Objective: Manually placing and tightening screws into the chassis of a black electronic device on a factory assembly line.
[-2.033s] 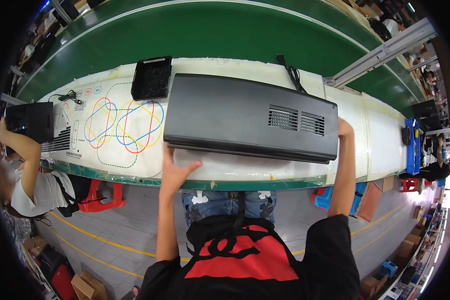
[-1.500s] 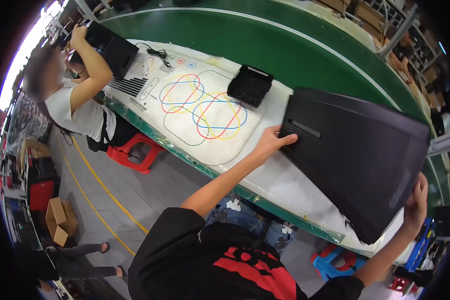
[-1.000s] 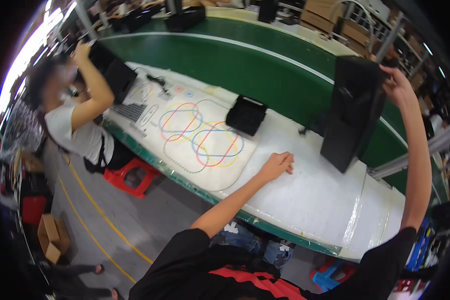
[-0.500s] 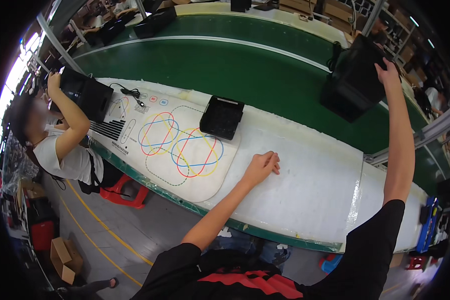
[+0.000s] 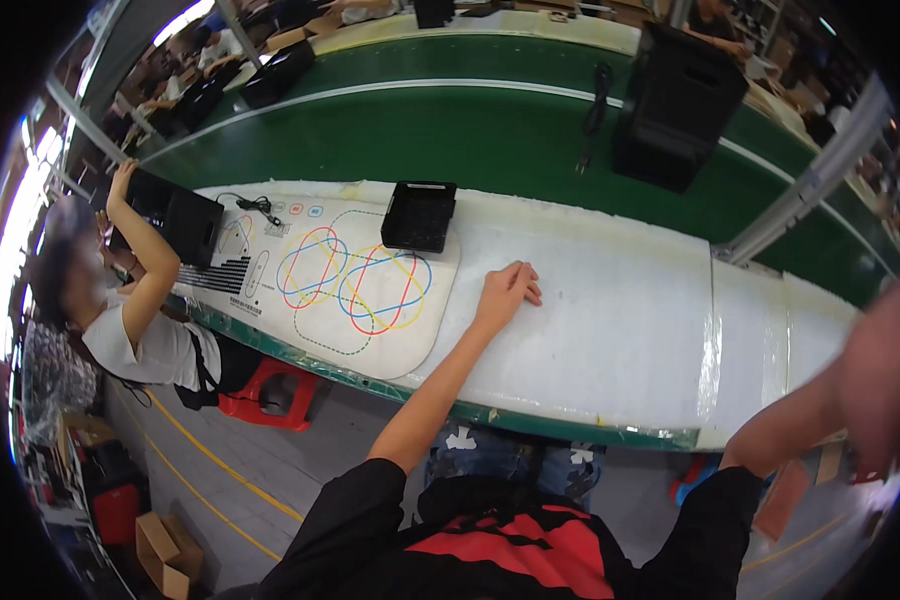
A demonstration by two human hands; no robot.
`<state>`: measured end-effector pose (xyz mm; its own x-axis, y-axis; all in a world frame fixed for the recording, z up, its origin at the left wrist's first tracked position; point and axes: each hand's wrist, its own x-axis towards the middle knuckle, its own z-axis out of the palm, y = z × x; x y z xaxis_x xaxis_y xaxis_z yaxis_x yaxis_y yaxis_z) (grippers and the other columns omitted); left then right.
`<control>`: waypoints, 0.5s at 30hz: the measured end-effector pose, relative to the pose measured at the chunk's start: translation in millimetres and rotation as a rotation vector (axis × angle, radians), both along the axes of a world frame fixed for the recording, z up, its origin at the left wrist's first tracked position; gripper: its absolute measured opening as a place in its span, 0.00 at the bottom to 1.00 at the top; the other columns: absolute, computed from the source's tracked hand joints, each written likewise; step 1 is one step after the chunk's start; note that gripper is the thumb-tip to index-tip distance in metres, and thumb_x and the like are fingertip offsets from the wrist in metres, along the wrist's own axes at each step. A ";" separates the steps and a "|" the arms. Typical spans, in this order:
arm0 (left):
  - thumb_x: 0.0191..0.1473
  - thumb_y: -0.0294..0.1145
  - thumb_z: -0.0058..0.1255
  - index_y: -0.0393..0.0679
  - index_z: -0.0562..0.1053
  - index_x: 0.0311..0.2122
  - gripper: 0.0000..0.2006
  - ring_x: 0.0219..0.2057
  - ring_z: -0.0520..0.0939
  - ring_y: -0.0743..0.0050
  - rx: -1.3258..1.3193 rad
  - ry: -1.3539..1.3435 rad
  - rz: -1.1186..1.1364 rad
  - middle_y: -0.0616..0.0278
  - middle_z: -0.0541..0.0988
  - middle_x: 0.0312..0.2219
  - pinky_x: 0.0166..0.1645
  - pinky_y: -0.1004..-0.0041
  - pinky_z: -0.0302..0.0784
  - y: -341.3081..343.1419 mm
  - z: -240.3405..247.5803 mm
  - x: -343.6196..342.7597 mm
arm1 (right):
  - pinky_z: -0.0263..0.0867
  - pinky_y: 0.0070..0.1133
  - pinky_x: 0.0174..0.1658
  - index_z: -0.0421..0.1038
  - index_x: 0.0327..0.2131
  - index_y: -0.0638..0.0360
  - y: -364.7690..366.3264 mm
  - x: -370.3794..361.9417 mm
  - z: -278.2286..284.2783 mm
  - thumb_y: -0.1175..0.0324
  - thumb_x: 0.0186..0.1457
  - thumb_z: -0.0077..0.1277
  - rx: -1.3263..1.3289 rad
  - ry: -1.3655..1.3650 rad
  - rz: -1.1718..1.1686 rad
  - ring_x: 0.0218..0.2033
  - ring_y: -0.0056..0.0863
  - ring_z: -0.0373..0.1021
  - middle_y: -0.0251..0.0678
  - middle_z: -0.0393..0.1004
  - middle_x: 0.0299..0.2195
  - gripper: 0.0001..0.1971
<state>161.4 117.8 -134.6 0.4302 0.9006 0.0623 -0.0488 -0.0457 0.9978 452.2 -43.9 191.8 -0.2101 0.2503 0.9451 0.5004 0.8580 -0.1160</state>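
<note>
My left hand (image 5: 507, 293) hovers over or rests on the white tabletop (image 5: 610, 330), its fingers loosely curled but apart, holding nothing I can see. My right hand (image 5: 875, 365) is a motion blur at the far right edge, and its fingers cannot be made out. A black boxy case (image 5: 675, 110) with a recessed grip stands on the green conveyor belt (image 5: 370, 130), apart from both hands. Its black cord (image 5: 597, 115) trails on the belt to the left. Left of my left hand, a shallow black tray (image 5: 420, 216) sits open side up at the table's far side.
A white printed panel (image 5: 355, 330) with coloured loops covers the table's left part. Beyond it a person in a white top (image 5: 155, 340) handles another black case (image 5: 180, 215). A metal post (image 5: 820, 170) rises at the right. A red stool (image 5: 275, 395) stands below the table.
My right hand has let go of the black case and swung back toward me to the right edge. The case now stands free on the belt. My left hand stays over the table.
</note>
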 end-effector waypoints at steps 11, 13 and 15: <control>0.64 0.35 0.38 0.31 0.72 0.33 0.17 0.22 0.82 0.70 0.046 -0.026 0.013 0.55 0.78 0.20 0.30 0.76 0.76 2.7 -9.2 -4.6 | 0.57 0.30 0.49 0.63 0.51 0.69 -158.1 -23.0 -16.5 0.57 0.63 0.36 0.106 0.008 -0.170 0.44 0.38 0.64 0.48 0.66 0.46 0.23; 0.64 0.35 0.39 0.31 0.72 0.33 0.16 0.22 0.83 0.70 0.080 -0.059 0.014 0.55 0.79 0.21 0.30 0.76 0.77 1.7 -7.5 -4.6 | 0.57 0.30 0.47 0.63 0.50 0.68 -186.5 -20.7 -26.8 0.58 0.63 0.36 0.145 0.001 -0.186 0.43 0.37 0.64 0.47 0.66 0.44 0.22; 0.63 0.36 0.39 0.32 0.72 0.33 0.16 0.24 0.83 0.69 0.132 0.038 0.086 0.54 0.80 0.21 0.32 0.74 0.77 2.0 -23.6 -15.3 | 0.58 0.29 0.45 0.63 0.50 0.68 -192.5 -36.1 -34.5 0.59 0.62 0.36 0.219 0.006 -0.192 0.41 0.37 0.64 0.46 0.66 0.43 0.21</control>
